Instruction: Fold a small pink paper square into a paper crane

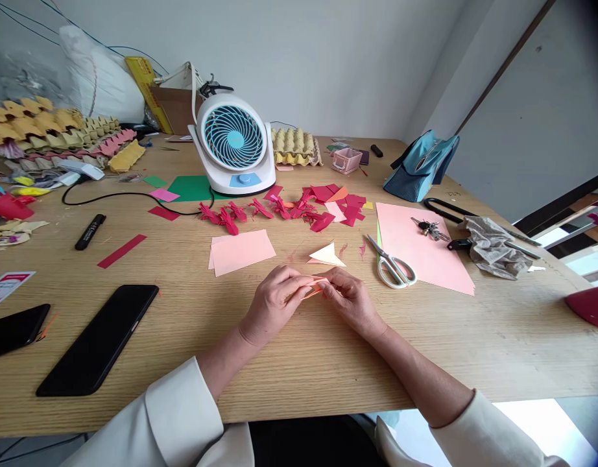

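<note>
Between my two hands is a small folded piece of orange paper [312,293], partly covered by the fingers. My left hand [275,299] pinches its left side, and my right hand [351,299] grips its right end. Just beyond them lies a folded cream paper piece [328,255] with pointed corners. Light pink paper rectangles [243,251] rest on the table to the left of it. Scissors [397,271] with white handles lie to the right, partly over a large pink sheet [425,250]. Farther back spreads a row of folded red paper pieces [279,209].
A white fan [240,179] stands at the back. Two black phones [99,340] and a marker [91,231] lie at left. Keys [430,228], crumpled paper [496,250] and a blue bag [420,170] are at right. Egg trays [299,146] stand near the wall.
</note>
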`<move>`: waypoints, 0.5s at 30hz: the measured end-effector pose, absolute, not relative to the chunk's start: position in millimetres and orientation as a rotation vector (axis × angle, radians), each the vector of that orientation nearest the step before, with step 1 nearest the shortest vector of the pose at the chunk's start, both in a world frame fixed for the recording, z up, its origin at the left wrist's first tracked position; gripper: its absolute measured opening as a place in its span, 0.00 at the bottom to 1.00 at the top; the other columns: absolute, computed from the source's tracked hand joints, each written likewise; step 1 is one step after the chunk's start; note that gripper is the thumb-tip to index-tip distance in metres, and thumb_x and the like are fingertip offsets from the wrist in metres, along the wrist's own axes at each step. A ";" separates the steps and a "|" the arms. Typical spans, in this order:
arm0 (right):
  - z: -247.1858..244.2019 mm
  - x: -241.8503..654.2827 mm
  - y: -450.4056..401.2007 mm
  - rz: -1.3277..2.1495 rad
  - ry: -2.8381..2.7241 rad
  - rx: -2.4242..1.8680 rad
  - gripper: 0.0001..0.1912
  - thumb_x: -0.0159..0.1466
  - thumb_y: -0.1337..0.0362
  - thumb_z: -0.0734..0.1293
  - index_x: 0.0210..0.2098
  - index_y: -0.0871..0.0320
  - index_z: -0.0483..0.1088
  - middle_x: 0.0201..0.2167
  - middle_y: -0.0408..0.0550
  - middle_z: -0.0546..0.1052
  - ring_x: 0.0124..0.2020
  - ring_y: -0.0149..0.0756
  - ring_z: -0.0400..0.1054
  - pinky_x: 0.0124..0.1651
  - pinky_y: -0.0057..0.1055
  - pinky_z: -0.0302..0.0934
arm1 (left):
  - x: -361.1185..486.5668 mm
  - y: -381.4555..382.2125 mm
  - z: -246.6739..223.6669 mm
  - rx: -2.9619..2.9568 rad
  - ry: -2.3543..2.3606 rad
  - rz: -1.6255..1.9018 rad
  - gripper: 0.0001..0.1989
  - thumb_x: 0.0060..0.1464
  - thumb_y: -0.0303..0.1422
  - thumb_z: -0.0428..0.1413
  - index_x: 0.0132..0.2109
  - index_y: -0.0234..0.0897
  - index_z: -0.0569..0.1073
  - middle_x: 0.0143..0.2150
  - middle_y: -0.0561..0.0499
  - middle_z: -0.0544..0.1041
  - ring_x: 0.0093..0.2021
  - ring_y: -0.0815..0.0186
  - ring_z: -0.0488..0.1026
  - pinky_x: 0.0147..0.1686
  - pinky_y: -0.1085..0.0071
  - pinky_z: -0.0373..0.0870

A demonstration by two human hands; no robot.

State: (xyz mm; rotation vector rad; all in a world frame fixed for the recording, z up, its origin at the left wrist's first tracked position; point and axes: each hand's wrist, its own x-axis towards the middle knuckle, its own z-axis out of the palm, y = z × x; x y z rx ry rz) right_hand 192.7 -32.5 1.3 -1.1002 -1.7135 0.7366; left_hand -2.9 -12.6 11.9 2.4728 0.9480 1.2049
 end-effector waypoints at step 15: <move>-0.4 191.5 -32.9 0.867 -1.657 -1.096 0.16 0.67 0.52 0.65 0.39 0.57 0.77 0.31 0.48 0.76 0.32 0.35 0.67 0.36 0.32 0.62 | 0.6 -13.2 15.0 2.347 0.938 1.186 0.09 0.64 0.31 0.54 0.44 0.40 0.80 0.33 0.49 0.74 0.37 0.66 0.71 0.38 0.70 0.69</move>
